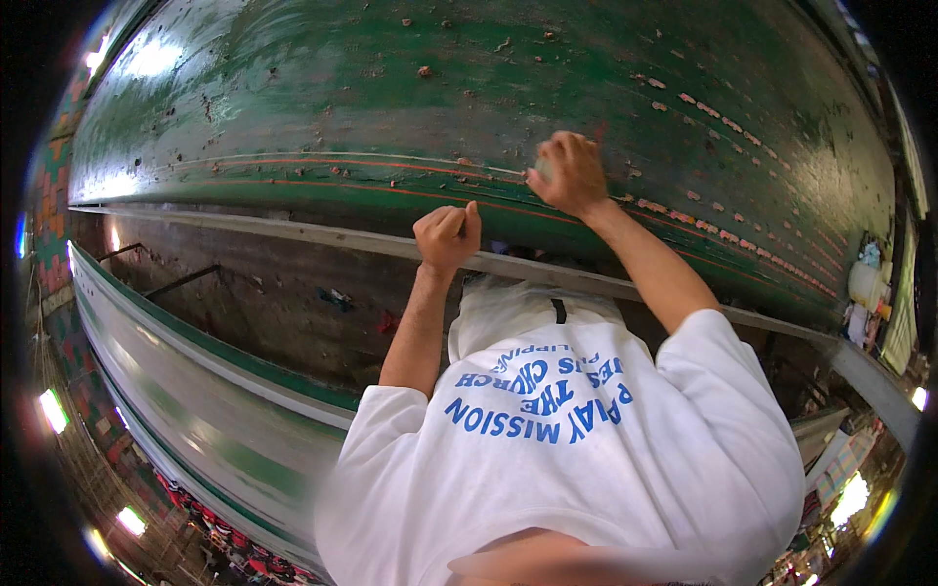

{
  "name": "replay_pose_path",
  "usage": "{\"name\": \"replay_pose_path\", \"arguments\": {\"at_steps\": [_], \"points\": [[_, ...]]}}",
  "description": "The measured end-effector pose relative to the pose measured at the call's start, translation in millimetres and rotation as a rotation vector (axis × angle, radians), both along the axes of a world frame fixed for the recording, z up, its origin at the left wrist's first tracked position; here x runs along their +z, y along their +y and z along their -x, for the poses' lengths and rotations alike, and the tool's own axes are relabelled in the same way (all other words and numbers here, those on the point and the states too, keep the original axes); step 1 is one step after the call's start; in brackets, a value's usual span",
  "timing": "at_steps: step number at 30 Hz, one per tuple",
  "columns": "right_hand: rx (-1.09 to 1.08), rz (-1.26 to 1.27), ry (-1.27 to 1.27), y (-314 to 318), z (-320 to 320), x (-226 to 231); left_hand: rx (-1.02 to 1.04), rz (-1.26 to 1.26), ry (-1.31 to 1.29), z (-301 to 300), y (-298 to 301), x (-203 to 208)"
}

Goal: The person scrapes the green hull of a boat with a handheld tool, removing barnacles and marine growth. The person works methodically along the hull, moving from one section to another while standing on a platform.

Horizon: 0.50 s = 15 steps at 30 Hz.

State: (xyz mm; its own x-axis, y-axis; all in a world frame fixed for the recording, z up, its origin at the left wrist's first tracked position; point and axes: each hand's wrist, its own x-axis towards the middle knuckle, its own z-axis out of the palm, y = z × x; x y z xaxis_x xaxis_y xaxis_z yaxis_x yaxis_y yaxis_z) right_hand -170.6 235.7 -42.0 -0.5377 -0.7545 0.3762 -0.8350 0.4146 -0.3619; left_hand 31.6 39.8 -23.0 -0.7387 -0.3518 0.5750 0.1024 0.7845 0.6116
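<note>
In front of me stretches a long table with a dark green, scuffed top [322,117]. Thin orange and whitish lines run lengthwise along its near side. My right hand [575,176] is closed just over the surface, slightly blurred, with a small pale piece [543,171] showing at its fingertips. What that piece is I cannot make out. One whitish line [430,160] ends close by those fingers. Nearer to me, my left hand [447,236] is curled into a fist above the table's near edge, its thumb sticking up. Nothing shows in it.
Small crumbs [423,71] lie scattered over the green top. Rows of pinkish patches [723,232] mark its right side. A grey rail [322,234] borders the near edge. Behind to the left runs another long green-edged table [225,391]. Containers [868,278] stand at the far right.
</note>
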Motion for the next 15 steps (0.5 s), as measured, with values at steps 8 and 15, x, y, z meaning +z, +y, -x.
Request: {"name": "replay_pose_path", "arguments": {"at_steps": [8, 15], "points": [[-0.424, -0.071, 0.113, 5, 94, -12, 0.003, 0.031, -0.035, -2, 6, 6], [-0.312, 0.022, 0.007, -107, 23, -12, -0.111, 0.031, -0.049, 1, 3, 3]]}}
